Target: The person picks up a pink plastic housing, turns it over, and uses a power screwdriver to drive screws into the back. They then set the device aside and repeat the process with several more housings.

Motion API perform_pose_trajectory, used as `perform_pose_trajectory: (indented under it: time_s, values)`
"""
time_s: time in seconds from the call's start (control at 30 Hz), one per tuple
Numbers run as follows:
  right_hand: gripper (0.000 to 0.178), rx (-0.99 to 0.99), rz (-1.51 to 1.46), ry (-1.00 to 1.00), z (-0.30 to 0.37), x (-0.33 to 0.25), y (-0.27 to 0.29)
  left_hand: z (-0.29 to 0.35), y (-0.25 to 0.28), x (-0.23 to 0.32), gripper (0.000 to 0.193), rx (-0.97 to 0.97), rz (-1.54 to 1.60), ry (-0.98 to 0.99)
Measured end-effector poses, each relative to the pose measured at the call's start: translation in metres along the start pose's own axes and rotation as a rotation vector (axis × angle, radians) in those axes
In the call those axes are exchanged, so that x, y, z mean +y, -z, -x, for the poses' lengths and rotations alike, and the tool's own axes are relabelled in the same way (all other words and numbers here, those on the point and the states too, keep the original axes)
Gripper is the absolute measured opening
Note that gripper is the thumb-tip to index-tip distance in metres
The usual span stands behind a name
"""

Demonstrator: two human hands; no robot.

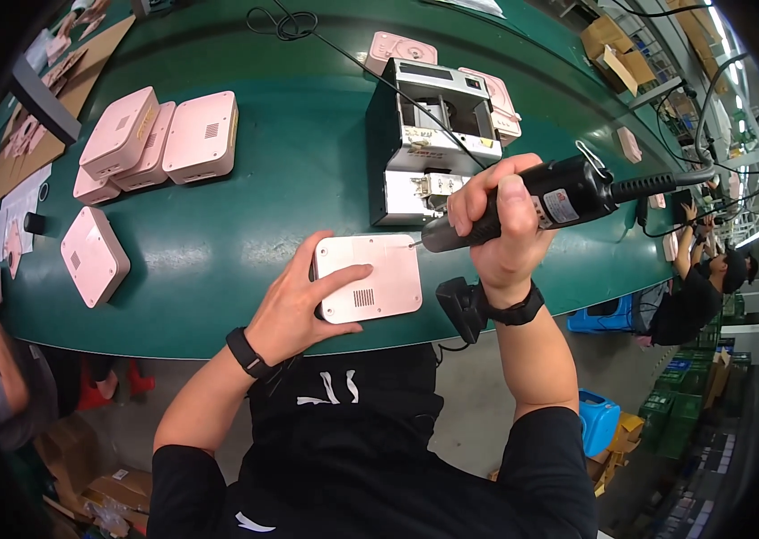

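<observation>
A pale pink square plastic housing [388, 278] lies on the green bench near its front edge, with a vent grille and corner screw holes facing up. My left hand [299, 296] grips it from the left, thumb and fingers spread over its top and side. In my right hand [507, 216] is a black corded electric screwdriver [568, 193], held nearly level. The bit's tip meets the housing at its far right corner hole. Whether a screw sits there is too small to tell. Just beyond stands a black-and-silver screw feeder [411, 193].
Several pink housings [204, 135] are stacked at the back left, and a single one [92, 256] lies nearer. More pink parts [402, 47] sit behind the feeder. The screwdriver's cable [707, 172] runs off right. Other people work at both ends of the bench [308, 135].
</observation>
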State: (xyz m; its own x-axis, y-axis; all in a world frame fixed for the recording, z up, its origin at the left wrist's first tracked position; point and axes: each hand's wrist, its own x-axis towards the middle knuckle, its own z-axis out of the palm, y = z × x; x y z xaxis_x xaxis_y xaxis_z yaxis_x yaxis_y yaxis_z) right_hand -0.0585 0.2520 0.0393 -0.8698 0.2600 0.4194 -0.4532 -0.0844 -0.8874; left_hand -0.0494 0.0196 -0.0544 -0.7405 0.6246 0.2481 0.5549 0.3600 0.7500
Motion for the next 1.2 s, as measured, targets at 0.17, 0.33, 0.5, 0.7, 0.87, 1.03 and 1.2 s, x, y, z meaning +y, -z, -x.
perform_pose_trajectory:
  time_s: [0.17, 0.33, 0.5, 0.7, 0.87, 1.03, 1.2]
  values:
    - [0.019, -0.037, 0.049, 0.001, -0.004, -0.005, 0.000, -0.003, -0.004, -0.001, 0.073, -0.019, -0.018, -0.035]
    - [0.020, 0.071, -0.016, 0.106, -0.025, -0.033, 0.013, -0.018, -0.018, 0.003, 0.074, -0.033, 0.001, -0.066]
    - [0.020, 0.086, 0.100, 0.097, -0.048, -0.022, 0.011, -0.032, -0.030, 0.011, 0.075, -0.061, -0.008, -0.057]
    - [0.020, 0.021, 0.074, 0.093, -0.031, -0.028, 0.009, -0.037, -0.037, 0.011, 0.076, -0.047, 0.018, -0.077]
    - [0.020, 0.037, 0.067, 0.060, -0.023, -0.011, 0.007, -0.038, -0.037, 0.011, 0.075, -0.043, 0.006, -0.074]
    - [0.022, 0.041, 0.039, 0.055, -0.023, -0.005, 0.010, -0.040, -0.037, 0.012, 0.074, -0.041, -0.004, -0.072]
    - [0.023, 0.044, 0.039, 0.042, -0.021, -0.002, 0.010, -0.038, -0.038, 0.011, 0.074, -0.042, 0.000, -0.073]
